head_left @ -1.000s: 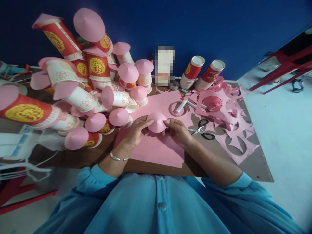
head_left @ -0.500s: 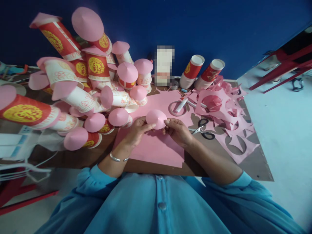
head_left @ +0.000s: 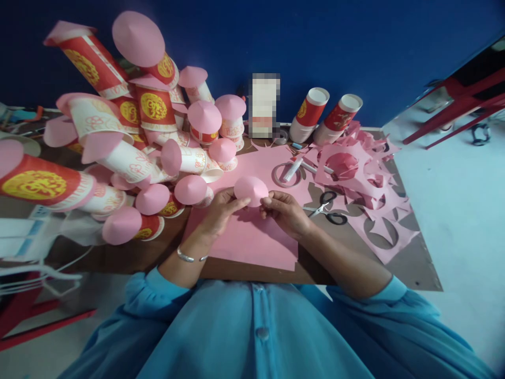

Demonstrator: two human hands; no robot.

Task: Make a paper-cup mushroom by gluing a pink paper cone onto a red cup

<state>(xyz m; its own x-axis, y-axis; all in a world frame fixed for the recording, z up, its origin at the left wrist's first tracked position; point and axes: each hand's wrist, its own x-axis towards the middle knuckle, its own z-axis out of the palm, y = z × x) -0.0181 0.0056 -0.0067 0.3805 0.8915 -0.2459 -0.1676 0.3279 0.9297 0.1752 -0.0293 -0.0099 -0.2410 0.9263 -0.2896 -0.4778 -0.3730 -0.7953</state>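
Note:
A shallow pink paper cone (head_left: pixel 250 190) is held over the table with its point facing up. My left hand (head_left: pixel 222 211) pinches its left edge, thumb on top and fingers beneath. At the right edge, my right hand (head_left: pixel 286 211) grips the cone between thumb and forefinger. Below both hands lie flat pink paper sheets (head_left: pixel 252 245). Just right of my right hand, scissors (head_left: pixel 324 209) with black handles rest on the table. A roll of tape (head_left: pixel 281 181) lies behind, with a white glue tube (head_left: pixel 292 169) across it.
Paper cups with pink cone tops (head_left: pixel 152 108) crowd the left side, many stacked or tilted. Two stacks of red and white cups (head_left: pixel 310 114) lean near the blue wall (head_left: pixel 221 37). Cut pink paper scraps (head_left: pixel 374 202) pile up at the right. White cables (head_left: pixel 39 276) hang at lower left.
The view has shifted very slightly. Both hands stay on the cone, which has barely moved; the right fingers have shifted a little along its edge.

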